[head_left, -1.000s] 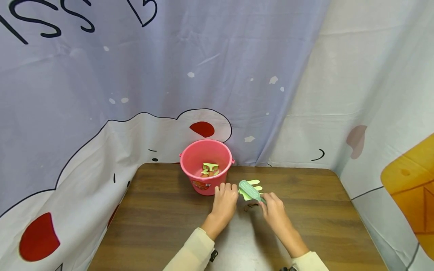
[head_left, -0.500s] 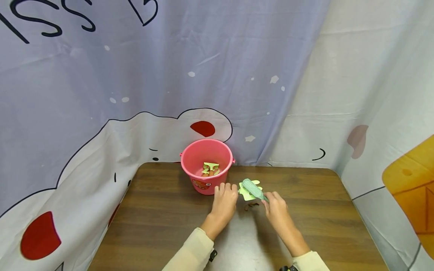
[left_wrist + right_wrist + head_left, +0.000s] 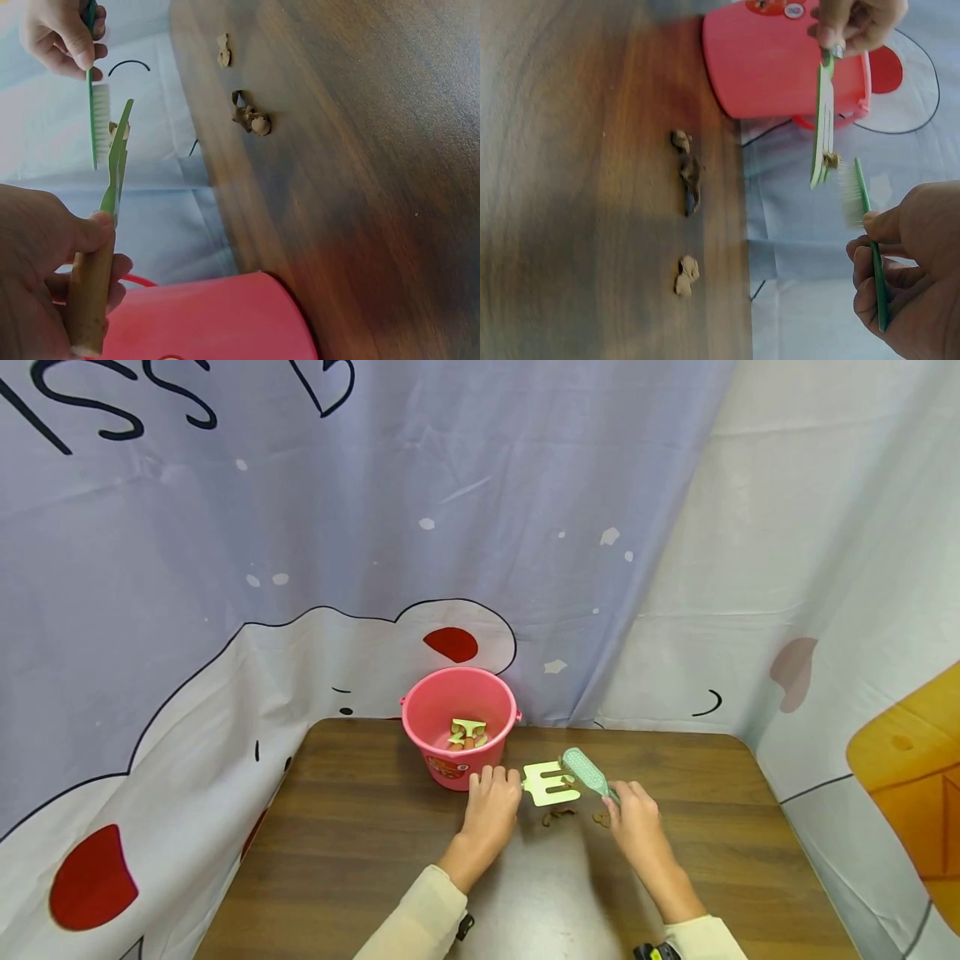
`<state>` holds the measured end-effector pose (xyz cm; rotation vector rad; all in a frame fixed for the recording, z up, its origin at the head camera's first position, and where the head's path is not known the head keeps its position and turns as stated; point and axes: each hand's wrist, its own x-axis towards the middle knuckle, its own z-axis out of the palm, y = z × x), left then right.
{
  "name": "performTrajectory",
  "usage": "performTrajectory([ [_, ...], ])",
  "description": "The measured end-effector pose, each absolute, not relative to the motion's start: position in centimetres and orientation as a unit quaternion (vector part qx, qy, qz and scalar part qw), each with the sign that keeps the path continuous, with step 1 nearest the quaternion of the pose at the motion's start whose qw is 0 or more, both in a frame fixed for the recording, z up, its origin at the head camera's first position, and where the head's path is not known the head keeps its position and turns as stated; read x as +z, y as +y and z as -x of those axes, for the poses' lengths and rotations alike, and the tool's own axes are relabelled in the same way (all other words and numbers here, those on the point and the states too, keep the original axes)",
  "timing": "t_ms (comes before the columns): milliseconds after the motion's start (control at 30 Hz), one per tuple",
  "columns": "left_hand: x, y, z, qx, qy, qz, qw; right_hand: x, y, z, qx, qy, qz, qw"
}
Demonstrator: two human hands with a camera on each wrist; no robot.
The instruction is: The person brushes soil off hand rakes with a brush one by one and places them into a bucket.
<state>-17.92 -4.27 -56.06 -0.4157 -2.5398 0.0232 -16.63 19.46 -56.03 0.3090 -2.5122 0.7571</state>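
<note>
My left hand (image 3: 492,802) grips the wooden handle of a light green garden hand fork (image 3: 542,783), its tines pointing right above the table. My right hand (image 3: 637,823) pinches the handle of a green brush (image 3: 586,770), bristles facing the fork's tines. A small brown clump (image 3: 831,160) sits on the tines, close to the bristles; whether they touch I cannot tell. On the table beneath lie a dark brown clump (image 3: 250,118) and a paler one (image 3: 686,276).
A pink bucket (image 3: 441,700) stands at the back, left of the fork, with light green tool heads (image 3: 468,727) and brown bits inside. The wooden table (image 3: 337,835) ends at a printed curtain (image 3: 360,527).
The brush has moved right, off the middle of the fork to its tine tips, baring the tines and a clump on them. A paler clump now shows on the table.
</note>
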Motion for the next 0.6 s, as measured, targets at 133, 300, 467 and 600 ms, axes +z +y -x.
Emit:
performTrajectory([
  [133, -56.1, -4.4, 18.0, 0.009, -0.947, 0.156, 0.282, -55.7, 19.9, 16.8, 0.279, -0.915, -0.114, 0.268],
  [300, -56.1, -4.3, 17.9, 0.01, -0.946, 0.156, 0.284, -55.4, 19.3, 16.5, 0.29, -0.911, -0.125, 0.266],
  [467, -56.1, -4.1, 18.0, 0.01, -0.946, 0.154, 0.283, -55.6, 17.6, 15.6, 0.308, -0.912, -0.151, 0.224],
  [600, -56.1, -3.8, 18.1, 0.008, -0.948, 0.153, 0.28, -56.0, 16.6, 15.2, 0.311, -0.915, -0.157, 0.203],
])
